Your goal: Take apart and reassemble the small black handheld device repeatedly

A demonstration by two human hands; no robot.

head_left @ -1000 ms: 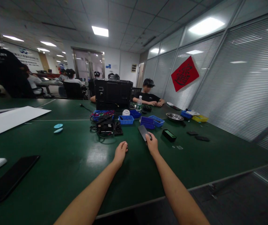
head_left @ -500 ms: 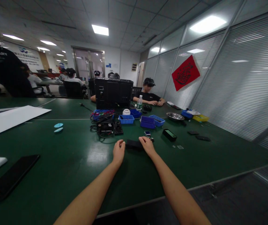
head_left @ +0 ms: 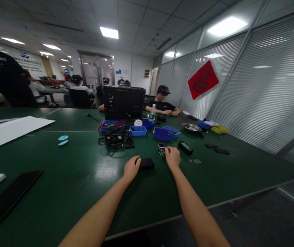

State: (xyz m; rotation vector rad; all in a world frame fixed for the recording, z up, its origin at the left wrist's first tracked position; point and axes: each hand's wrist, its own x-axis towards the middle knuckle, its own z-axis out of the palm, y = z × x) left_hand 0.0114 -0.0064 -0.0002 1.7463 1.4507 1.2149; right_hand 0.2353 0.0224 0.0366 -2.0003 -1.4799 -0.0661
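My left hand (head_left: pixel 132 168) is closed around the left end of a small black box (head_left: pixel 147 163) lying on the green table. My right hand (head_left: pixel 173 157) is at the right edge of a small circuit board with a little screen (head_left: pixel 160 149), its fingers bent together on it. The fingertips are partly hidden behind the hand. Just right of that hand lies an open black case (head_left: pixel 185 148) with a green panel inside. Beyond it are a small ring (head_left: pixel 190 160) and a clear square piece (head_left: pixel 197 161).
Behind my hands stand blue bins (head_left: pixel 138 131), tangled cables (head_left: pixel 112 137), a baseball (head_left: pixel 138 122), a bottle (head_left: pixel 152 112) and a monitor (head_left: pixel 123 103). A metal bowl (head_left: pixel 192 128) is at right. A person (head_left: pixel 162 104) sits across the table.
My right hand has left the black box and moved right to the circuit board. My left hand has closed on the box, which sits slightly nearer to me.
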